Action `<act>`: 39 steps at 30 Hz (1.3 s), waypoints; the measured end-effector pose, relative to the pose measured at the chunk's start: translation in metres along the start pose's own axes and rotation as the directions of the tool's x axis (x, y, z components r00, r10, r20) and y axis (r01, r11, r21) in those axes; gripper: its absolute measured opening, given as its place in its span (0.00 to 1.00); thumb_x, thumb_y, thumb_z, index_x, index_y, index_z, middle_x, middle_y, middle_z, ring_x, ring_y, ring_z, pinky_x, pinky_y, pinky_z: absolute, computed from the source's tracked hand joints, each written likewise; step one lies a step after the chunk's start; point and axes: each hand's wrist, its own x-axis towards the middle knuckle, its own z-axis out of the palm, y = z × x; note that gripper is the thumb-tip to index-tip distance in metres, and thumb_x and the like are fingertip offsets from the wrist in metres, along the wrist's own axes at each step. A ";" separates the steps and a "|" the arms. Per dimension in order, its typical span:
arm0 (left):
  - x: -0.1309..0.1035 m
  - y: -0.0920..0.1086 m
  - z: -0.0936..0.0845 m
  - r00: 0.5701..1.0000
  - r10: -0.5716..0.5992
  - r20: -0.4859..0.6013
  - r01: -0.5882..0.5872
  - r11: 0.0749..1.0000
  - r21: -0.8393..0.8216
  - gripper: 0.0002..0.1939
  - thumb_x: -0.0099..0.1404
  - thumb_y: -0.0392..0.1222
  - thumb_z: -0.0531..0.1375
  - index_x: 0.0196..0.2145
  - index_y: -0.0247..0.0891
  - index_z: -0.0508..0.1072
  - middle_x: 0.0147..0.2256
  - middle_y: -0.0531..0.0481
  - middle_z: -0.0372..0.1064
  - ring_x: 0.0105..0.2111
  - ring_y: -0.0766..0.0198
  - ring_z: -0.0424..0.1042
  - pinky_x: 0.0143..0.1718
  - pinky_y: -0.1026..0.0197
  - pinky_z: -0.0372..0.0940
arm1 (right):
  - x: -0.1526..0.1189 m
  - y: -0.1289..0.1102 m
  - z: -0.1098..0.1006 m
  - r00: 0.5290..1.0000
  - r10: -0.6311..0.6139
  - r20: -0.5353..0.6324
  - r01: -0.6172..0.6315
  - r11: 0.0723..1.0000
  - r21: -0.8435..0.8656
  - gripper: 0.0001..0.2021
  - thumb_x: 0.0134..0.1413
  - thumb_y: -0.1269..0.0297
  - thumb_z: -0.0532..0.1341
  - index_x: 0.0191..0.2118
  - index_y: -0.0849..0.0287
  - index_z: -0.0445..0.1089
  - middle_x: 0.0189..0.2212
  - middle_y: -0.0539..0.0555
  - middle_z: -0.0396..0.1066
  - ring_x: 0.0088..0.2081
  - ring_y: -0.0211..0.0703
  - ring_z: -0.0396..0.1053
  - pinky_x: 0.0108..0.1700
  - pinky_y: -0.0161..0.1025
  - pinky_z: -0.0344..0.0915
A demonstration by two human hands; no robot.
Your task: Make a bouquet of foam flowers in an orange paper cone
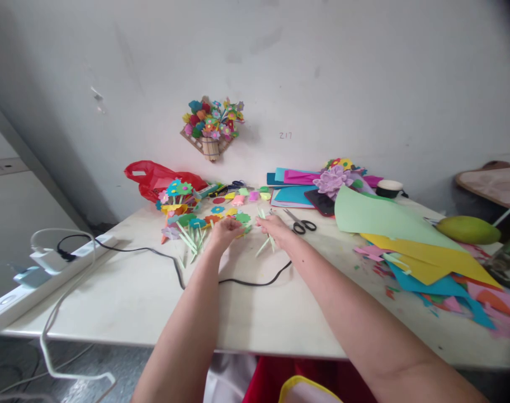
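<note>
Both my arms reach over the white table. My left hand is closed beside a green paper flower; what its fingers pinch is too small to tell. My right hand is closed too, its fingertips at pale green paper strips, and whether it grips one is unclear. More pale green strips lie left of my left hand, near a bunch of colourful paper flowers. Black-handled scissors rest just right of my right hand.
A black cable crosses the table to a power strip at the left. Right are coloured sheets, paper scraps, a phone and a yellow-green fruit. A red plastic bag sits at the back left.
</note>
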 end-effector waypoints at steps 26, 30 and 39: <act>0.009 0.040 0.050 1.000 0.009 0.023 -0.013 0.979 0.205 0.12 0.52 0.50 0.62 0.22 0.39 0.71 0.23 0.49 0.71 0.28 0.59 0.71 0.30 0.60 0.60 | -0.001 -0.041 -0.109 0.977 -0.160 -0.141 0.129 0.971 -0.203 0.13 0.47 0.72 0.56 0.15 0.59 0.56 0.10 0.45 0.54 0.14 0.30 0.50 0.19 0.32 0.45; 0.016 0.030 0.037 0.994 0.003 -0.105 0.035 0.934 0.355 0.12 0.53 0.48 0.60 0.19 0.40 0.70 0.18 0.48 0.67 0.27 0.56 0.70 0.28 0.58 0.59 | -0.002 -0.038 -0.156 0.995 0.064 -0.076 -0.099 0.605 -0.790 0.14 0.39 0.76 0.60 0.10 0.61 0.60 0.06 0.48 0.54 0.15 0.35 0.57 0.23 0.34 0.53; 0.008 0.017 0.013 0.951 -0.040 -0.307 0.213 0.803 0.556 0.07 0.54 0.42 0.60 0.29 0.41 0.77 0.31 0.41 0.74 0.47 0.42 0.66 0.46 0.42 0.58 | -0.009 -0.051 -0.128 0.984 -0.156 -0.082 -0.051 0.192 -0.980 0.11 0.47 0.65 0.62 0.37 0.64 0.76 0.37 0.66 0.75 0.44 0.53 0.72 0.43 0.41 0.64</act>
